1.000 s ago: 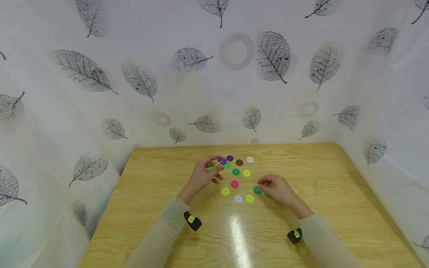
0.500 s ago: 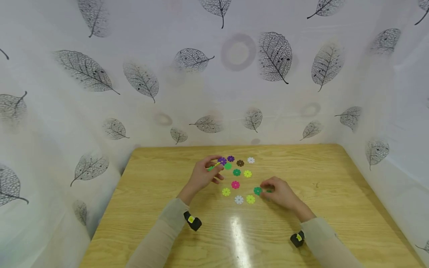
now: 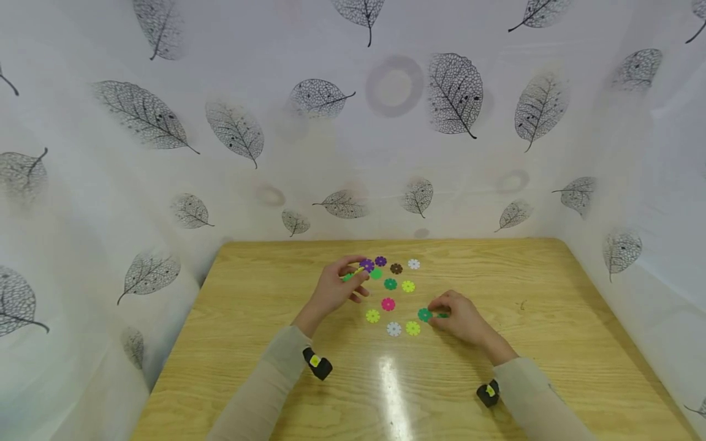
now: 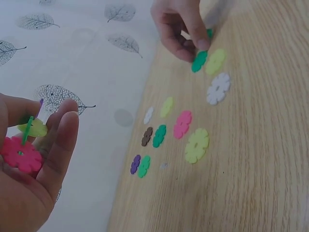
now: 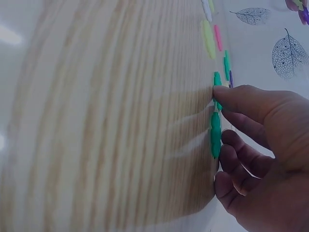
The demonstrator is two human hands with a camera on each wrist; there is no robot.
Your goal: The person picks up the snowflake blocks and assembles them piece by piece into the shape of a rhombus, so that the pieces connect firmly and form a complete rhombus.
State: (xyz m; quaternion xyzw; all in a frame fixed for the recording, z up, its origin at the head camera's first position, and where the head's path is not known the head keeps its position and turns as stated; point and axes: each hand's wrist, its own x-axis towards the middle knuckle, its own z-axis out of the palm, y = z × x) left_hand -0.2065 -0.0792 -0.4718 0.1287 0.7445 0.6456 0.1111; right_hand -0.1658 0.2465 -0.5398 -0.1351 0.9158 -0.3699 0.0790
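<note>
White sheet (image 3: 353, 153), leaf-printed, hung behind and at both sides. Counter (image 3: 248, 306), light wood grain, glossy streak at front. Left hand (image 3: 333, 285), raised above it, grip pinching a cluster of joined flower discs (image 4: 21, 157). Right hand (image 3: 462, 315), low, thumb and forefinger pinching the rim of a green disc (image 3: 424, 315); second green disc (image 5: 216, 137) beneath. Loose discs (image 3: 388, 304), assorted colours, lying flat between.

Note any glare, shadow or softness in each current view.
Head: a bright glare streak on the glossy light-brown wooden table; left wrist: no harsh glare, fine detail slightly soft; right wrist: white glare at the left edge, a broad shadow beside the bare right hand, distant flower-shaped plastic discs soft-edged.
</note>
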